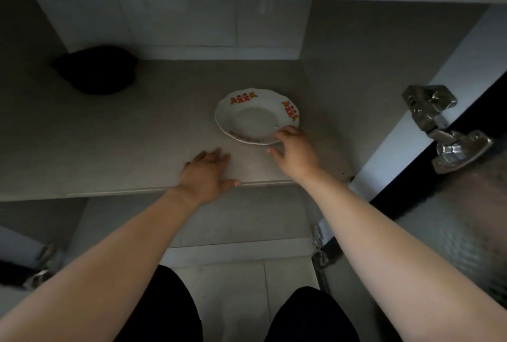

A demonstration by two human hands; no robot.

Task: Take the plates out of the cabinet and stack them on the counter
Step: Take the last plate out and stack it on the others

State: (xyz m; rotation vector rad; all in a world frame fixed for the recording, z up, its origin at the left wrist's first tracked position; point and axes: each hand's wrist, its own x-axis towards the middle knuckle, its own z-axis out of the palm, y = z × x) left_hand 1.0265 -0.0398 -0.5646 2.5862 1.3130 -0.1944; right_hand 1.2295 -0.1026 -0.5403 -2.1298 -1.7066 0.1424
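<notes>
With the plate (256, 116) on the cabinet shelf (109, 136), the right hand (295, 149) — thumb on its near rim, whether pinching I cannot tell — should slide fingers underneath while the flat, spread left hand (205, 174) braces.

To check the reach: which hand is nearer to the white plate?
Right. The right hand touches the plate at its near rim; the left hand rests on the shelf edge, apart from it.

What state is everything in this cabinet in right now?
plate: right side up on the shelf
right hand: touching plate's near rim, grip unclear
left hand: open, flat on shelf's front edge
cabinet door: open, on the right
black object: back left of shelf, untouched
</notes>
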